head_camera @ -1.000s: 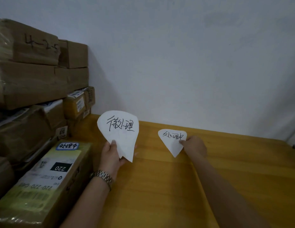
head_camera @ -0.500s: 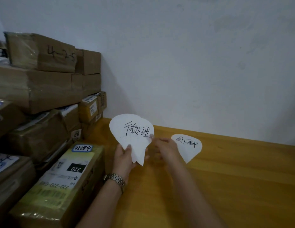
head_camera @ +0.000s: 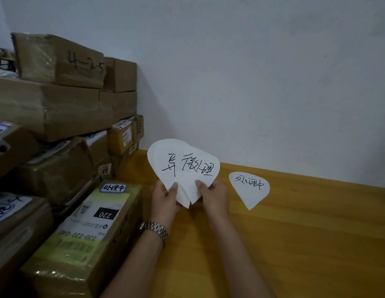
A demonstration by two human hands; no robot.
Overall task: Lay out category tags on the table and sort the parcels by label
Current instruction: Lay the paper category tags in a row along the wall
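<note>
The parcels (head_camera: pixel 58 104) are stacked at the far left against the wall (head_camera: pixel 251 72), brown boxes in tape, none of them sorted yet. The front parcel (head_camera: pixel 86 229) lies lowest and nearest, with a blue-edged handwritten sticker (head_camera: pixel 112 187) on its top.

Just right of it the left hand (head_camera: pixel 164 203), a wristwatch (head_camera: pixel 155 230) on its wrist, holds a fan of white paper tags (head_camera: pixel 183 168) upright above the tabletop (head_camera: pixel 316 244). Its grip is a pinch at the lower left edge, thumb on the front and fingers behind. At least two tags overlap there, each with handwriting; how many lie behind I cannot tell.

The right hand (head_camera: pixel 215 196) meets the fan from the other side. Its grip is also a pinch, thumb on the lower edge of the front tag.

Further right, one laid tag (head_camera: pixel 248 188) lies flat on the tabletop near the wall, writing up, apart from both hands.

The step in hand looks like laying out the tags: one is down and the rest are held. The next move likely calls for the right hand to slide the front tag free while the left keeps the others, then set it flat, writing up, well clear of the laid tag so each leaves room for parcels.
</note>
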